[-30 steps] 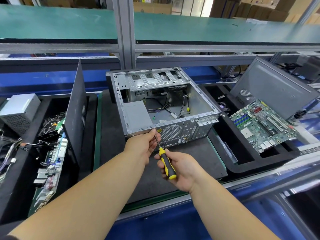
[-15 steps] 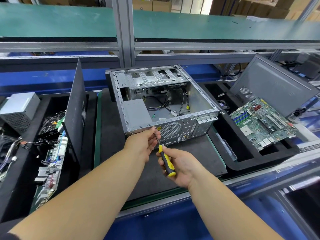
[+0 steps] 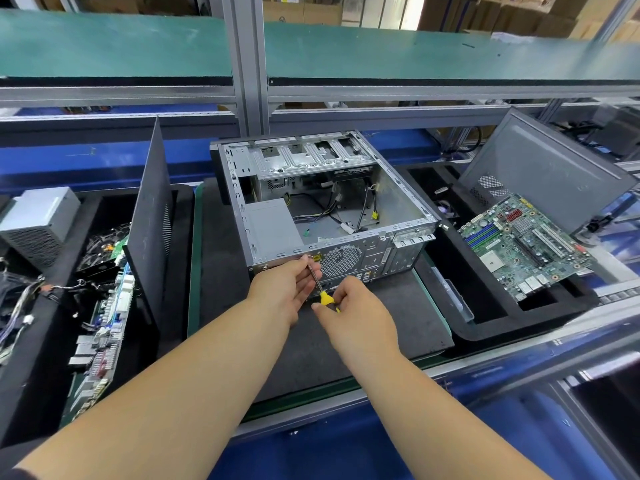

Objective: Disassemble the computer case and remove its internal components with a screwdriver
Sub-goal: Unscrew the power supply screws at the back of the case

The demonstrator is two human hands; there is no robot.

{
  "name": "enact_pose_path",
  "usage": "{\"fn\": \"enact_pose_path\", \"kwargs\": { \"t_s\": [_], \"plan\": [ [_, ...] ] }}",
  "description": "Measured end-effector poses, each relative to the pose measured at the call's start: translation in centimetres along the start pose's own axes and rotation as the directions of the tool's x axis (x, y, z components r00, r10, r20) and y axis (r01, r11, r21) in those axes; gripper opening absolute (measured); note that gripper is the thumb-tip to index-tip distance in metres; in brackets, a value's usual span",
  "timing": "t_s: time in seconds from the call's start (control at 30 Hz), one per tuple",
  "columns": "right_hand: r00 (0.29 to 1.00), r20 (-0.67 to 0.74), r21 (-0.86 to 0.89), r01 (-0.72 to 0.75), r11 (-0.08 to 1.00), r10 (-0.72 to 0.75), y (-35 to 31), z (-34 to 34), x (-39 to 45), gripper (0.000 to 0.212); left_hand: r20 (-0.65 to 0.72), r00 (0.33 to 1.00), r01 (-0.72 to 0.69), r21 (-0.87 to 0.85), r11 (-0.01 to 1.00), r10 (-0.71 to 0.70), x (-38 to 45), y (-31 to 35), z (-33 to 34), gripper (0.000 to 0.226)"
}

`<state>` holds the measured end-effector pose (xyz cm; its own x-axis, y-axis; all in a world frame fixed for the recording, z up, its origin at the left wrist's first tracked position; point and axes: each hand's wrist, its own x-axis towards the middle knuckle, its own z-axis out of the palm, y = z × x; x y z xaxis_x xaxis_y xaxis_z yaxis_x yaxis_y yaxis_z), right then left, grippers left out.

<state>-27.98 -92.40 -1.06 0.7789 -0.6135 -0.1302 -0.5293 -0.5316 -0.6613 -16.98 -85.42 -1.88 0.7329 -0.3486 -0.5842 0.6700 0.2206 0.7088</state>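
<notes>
The right hand curls its grip around the yellow-and-black-handled screwdriver; the left hand pinches the shaft near the tip. The open grey metal computer case sits at twelve o'clock on the desk. Keep the tip seated squarely, pressing inward while turning slowly.

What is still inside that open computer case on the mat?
Inside the computer case a grey box sits at the left, loose cables lie on the floor, and a metal drive rack spans the far end. What lies under the rack is hidden.
</notes>
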Motion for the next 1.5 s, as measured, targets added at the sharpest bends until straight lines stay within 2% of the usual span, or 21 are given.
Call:
{"fn": "enact_pose_path", "kwargs": {
  "t_s": [0.07, 0.1, 0.17, 0.23, 0.27, 0.33, 0.4, 0.47, 0.77, 0.9, 1.03, 1.17, 1.23, 1.4, 1.5],
  "plan": [
    [1.000, -0.011, -0.064, 0.028, 0.998, -0.029, 0.1, 0.0, 0.1, 0.030, -0.001, 1.000, -0.001, -0.002, 1.000, 0.001, 0.0, 0.0, 0.0, 0.012],
    [1.000, 0.028, -0.001, -0.001, 1.000, 0.001, 0.2, 0.0, 0.3, 0.030, 0.000, 1.000, -0.002, -0.003, 1.000, 0.002, 0.0, 0.0, 0.0, 0.012],
    [0.977, 0.187, 0.259, -0.148, 0.954, 0.100, 0.1, -0.1, 0.5, 0.028, 0.005, 1.000, -0.001, -0.002, 1.000, 0.001, 0.1, 0.1, 0.1, 0.013],
    [0.901, 0.401, 0.502, -0.368, 0.783, 0.166, -0.2, -0.5, 0.5, 0.025, 0.005, 1.000, 0.005, 0.000, 1.000, -0.005, 0.1, 0.2, 0.1, 0.014],
    [0.847, 0.501, 0.564, -0.474, 0.676, 0.175, -0.3, -0.8, 0.5, 0.026, 0.002, 1.000, 0.008, -0.003, 1.000, -0.008, 0.2, 0.3, 0.1, 0.014],
    [0.734, 0.666, 0.591, -0.625, 0.510, 0.129, -0.2, -1.3, 0.5, 0.038, -0.005, 1.000, 0.011, -0.012, 1.000, -0.011, 0.2, 0.3, 0.2, 0.014],
    [0.668, 0.742, 0.579, -0.680, 0.450, 0.054, 0.2, -1.6, 0.5, 0.046, -0.004, 1.000, 0.008, -0.011, 1.000, -0.008, 0.1, 0.3, 0.2, 0.014],
    [0.665, 0.746, 0.584, -0.681, 0.442, 0.038, 0.5, -1.7, 0.5, 0.045, -0.001, 1.000, 0.005, -0.006, 1.000, -0.005, 0.0, 0.3, 0.2, 0.013],
    [0.742, 0.655, 0.608, -0.627, 0.487, 0.139, 0.2, -1.0, 0.6, 0.026, 0.010, 1.000, 0.023, 0.015, 1.000, -0.024, -0.4, 0.6, 0.1, 0.016],
    [0.811, 0.548, 0.595, -0.549, 0.587, 0.203, 0.1, -0.6, 0.9, 0.016, 0.009, 1.000, 0.026, 0.021, 0.999, -0.026, -0.6, 0.7, 0.1, 0.015],
    [0.881, 0.420, 0.606, -0.449, 0.657, 0.216, 0.2, -0.4, 1.0, 0.027, 0.007, 1.000, 0.025, 0.027, 0.999, -0.025, -0.6, 0.6, 0.2, 0.016],
    [0.939, 0.277, 0.519, -0.325, 0.791, 0.204, 0.4, -0.1, 0.8, 0.031, -0.003, 1.000, 0.019, 0.025, 1.000, -0.019, -0.7, 0.4, 0.4, 0.020],
    [0.952, 0.242, 0.488, -0.288, 0.824, 0.190, 0.4, 0.1, 0.8, 0.031, -0.006, 1.000, 0.020, 0.023, 1.000, -0.019, -0.8, 0.4, 0.4, 0.023],
    [0.911, 0.362, 0.433, -0.354, 0.829, 0.199, -0.1, -0.1, 0.8, 0.029, -0.005, 0.999, 0.034, 0.040, 0.999, -0.034, -0.8, 0.6, 0.4, 0.023],
    [0.862, 0.447, 0.539, -0.472, 0.698, 0.238, -0.4, -0.3, 1.0, 0.022, -0.001, 0.999, 0.034, 0.046, 0.998, -0.034, -0.7, 0.6, 0.4, 0.017]
  ]
}}
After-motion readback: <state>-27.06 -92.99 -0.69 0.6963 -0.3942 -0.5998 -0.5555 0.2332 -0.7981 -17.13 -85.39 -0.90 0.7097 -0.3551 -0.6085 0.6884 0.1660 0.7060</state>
